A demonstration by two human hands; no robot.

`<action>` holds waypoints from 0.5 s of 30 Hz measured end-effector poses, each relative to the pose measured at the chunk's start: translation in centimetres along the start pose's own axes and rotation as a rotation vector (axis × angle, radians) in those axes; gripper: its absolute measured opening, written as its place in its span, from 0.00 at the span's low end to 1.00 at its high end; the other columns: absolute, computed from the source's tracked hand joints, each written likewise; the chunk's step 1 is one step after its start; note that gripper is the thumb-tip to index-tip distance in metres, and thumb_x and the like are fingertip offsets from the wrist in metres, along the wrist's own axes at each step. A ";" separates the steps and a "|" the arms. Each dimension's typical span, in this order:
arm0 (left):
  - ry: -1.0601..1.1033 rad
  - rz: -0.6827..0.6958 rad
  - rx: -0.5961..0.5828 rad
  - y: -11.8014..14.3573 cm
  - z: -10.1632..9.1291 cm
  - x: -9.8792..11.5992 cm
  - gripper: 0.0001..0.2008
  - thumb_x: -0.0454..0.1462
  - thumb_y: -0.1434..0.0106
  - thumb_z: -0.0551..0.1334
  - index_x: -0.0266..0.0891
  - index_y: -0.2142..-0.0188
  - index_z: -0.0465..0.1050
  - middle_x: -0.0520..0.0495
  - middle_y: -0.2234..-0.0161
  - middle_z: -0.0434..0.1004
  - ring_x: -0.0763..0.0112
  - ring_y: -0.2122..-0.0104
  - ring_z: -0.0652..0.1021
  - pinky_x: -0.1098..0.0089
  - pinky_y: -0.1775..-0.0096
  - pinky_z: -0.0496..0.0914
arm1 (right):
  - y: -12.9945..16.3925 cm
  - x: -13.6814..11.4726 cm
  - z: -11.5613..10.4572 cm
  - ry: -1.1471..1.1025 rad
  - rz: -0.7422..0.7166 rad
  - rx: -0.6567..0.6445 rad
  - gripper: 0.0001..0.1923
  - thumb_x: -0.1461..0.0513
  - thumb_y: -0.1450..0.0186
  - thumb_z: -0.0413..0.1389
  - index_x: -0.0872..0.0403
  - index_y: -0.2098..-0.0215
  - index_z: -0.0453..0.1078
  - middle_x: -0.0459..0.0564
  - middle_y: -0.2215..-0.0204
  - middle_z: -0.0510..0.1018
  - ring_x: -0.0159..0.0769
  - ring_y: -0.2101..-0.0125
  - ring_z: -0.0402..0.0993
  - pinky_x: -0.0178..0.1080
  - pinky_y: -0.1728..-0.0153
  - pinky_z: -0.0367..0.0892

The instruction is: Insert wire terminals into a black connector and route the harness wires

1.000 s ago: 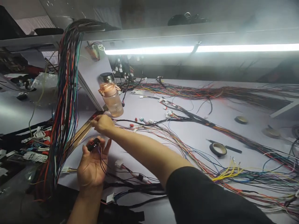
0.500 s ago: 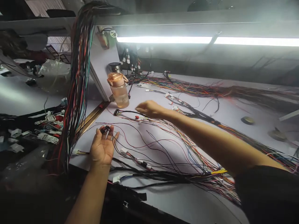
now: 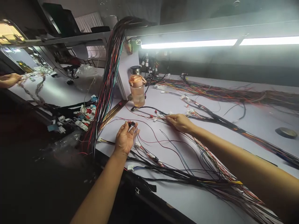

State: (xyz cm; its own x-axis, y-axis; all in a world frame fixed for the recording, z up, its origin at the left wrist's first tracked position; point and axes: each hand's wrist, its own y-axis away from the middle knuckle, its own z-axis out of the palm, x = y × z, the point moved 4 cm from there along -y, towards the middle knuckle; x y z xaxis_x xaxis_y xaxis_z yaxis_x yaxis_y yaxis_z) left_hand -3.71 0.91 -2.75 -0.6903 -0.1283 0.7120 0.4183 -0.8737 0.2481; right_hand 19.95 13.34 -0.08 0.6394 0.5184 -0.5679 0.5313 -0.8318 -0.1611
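My left hand [image 3: 125, 138], palm up, holds a small black connector [image 3: 131, 123] between thumb and fingers. Thin dark red and black wires [image 3: 149, 142] trail from it to the right. Further right, my right hand [image 3: 180, 122] is closed in a pinch on thin wires [image 3: 161, 118] just above the table; its exact hold is partly hidden. Small red connectors [image 3: 151, 116] lie left of its fingertips. A black-sleeved cable [image 3: 149, 108] runs behind them. In front lies a thick wire harness [image 3: 168, 172] with a white connector [image 3: 130, 167].
A water bottle [image 3: 137, 91] stands by the side panel. A bundle of wires [image 3: 109, 77] hangs from the shelf at left, beside piled connectors [image 3: 81, 119]. More harnesses [image 3: 210, 112] and a tape roll [image 3: 286, 133] lie at right. Another person's hand [image 3: 10, 81] shows far left.
The view has swung left, so the scene sits further right. My right hand has moved rightward and down onto the thin wires. My left hand still holds the black connector.
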 end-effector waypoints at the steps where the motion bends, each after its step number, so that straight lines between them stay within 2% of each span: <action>1: 0.003 0.007 0.010 0.0 -0.1 0.1 0.10 0.41 0.43 0.67 0.38 0.67 0.71 0.49 0.66 0.77 0.60 0.56 0.78 0.50 0.49 0.66 | -0.4 0.3 -0.1 -0.005 0.003 -0.005 0.15 0.56 0.34 0.50 0.51 0.65 0.78 0.48 0.71 0.81 0.38 0.67 0.77 0.35 0.65 0.66; 5: 0.000 0.023 0.017 -0.2 -0.1 0.2 0.10 0.41 0.43 0.67 0.38 0.67 0.71 0.50 0.66 0.77 0.62 0.57 0.79 0.52 0.50 0.67 | -0.4 1.4 -1.1 -0.016 0.023 -0.006 0.19 0.55 0.32 0.47 0.53 0.61 0.78 0.49 0.68 0.82 0.40 0.65 0.77 0.36 0.63 0.67; 9: -0.005 0.043 0.014 -0.2 -0.2 0.2 0.10 0.41 0.44 0.68 0.38 0.67 0.72 0.50 0.67 0.77 0.62 0.57 0.79 0.52 0.50 0.67 | 1.7 1.7 -1.4 0.000 0.037 -0.008 0.19 0.56 0.32 0.47 0.54 0.55 0.76 0.53 0.58 0.80 0.42 0.58 0.76 0.39 0.58 0.67; 12: -0.001 0.053 0.017 -0.2 -0.1 0.1 0.10 0.41 0.44 0.68 0.38 0.68 0.72 0.50 0.68 0.77 0.63 0.57 0.79 0.53 0.49 0.67 | 3.8 0.7 -0.5 0.164 -0.052 -0.002 0.16 0.58 0.33 0.49 0.53 0.54 0.75 0.54 0.54 0.79 0.44 0.55 0.74 0.44 0.54 0.66; 15: -0.007 0.060 0.020 -0.3 0.0 0.1 0.10 0.41 0.44 0.68 0.38 0.68 0.72 0.50 0.68 0.77 0.62 0.57 0.79 0.52 0.49 0.67 | 5.8 -1.1 0.8 0.269 -0.193 0.020 0.13 0.60 0.33 0.51 0.53 0.56 0.76 0.53 0.57 0.80 0.43 0.55 0.73 0.44 0.53 0.64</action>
State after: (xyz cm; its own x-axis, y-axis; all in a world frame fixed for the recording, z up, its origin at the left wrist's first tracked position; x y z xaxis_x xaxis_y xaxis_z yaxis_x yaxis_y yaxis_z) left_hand -3.94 1.12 -2.74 -0.6592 -0.1772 0.7307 0.4708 -0.8550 0.2174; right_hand 21.89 7.76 -1.01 0.6535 0.6985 -0.2918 0.6475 -0.7154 -0.2625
